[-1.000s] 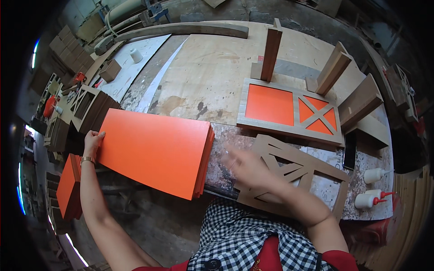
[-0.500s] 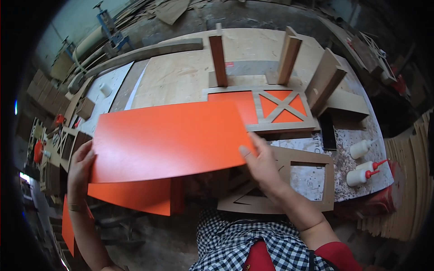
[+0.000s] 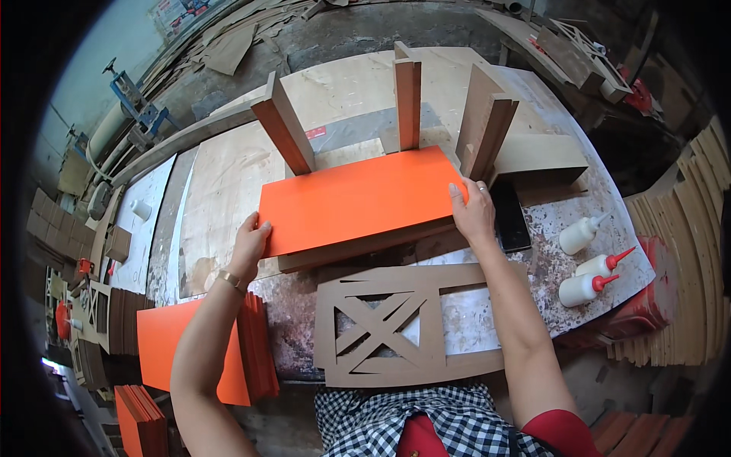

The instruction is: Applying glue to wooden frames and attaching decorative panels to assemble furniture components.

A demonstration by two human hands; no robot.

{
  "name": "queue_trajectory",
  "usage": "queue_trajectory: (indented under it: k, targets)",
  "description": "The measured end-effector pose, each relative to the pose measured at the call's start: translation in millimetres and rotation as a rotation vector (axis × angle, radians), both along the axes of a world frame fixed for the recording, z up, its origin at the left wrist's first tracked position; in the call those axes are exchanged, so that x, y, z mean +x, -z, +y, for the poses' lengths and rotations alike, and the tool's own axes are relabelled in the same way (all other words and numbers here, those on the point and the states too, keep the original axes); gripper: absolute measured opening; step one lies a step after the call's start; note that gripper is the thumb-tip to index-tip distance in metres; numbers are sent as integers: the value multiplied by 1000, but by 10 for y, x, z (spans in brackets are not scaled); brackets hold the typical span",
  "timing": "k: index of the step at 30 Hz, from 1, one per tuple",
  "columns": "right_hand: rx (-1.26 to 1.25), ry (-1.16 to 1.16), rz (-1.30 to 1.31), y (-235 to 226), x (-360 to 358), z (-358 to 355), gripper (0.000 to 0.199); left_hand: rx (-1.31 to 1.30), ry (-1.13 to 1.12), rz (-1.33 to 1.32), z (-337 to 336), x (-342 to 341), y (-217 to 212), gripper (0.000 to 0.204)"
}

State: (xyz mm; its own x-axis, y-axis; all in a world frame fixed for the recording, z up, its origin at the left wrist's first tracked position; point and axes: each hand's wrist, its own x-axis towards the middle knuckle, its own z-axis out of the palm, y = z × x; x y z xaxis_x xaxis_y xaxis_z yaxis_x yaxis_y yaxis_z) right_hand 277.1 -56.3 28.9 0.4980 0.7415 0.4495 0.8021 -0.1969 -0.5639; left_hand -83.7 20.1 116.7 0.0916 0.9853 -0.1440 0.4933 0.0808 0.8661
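Both arms (image 3: 525,335) stretched fwd past cutout frame (image 3: 434,324); L hand (image 3: 249,245) & R hand (image 3: 474,213) grasp orange panel (image 3: 358,198), 1 at each end, just beyond frame. Wooden piece (image 3: 343,250) under panel mostly covered; can't see all 10 fingertips from here.

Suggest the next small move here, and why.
Probably square the orange panel over the wooden piece beneath before releasing it: the left hand and right hand hold its opposite ends, and its left end appears to overhang that piece.
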Motion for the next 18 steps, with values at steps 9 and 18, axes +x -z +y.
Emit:
queue_trajectory:
  k: [9,18]
  targets:
    - [-58,-38,-386,-42,-118,47,47,136,48,246,244,-32,601,54]
    - [-616,-248,-261,-258,-256,332,58,409,130,598,497,-77,1051,61]
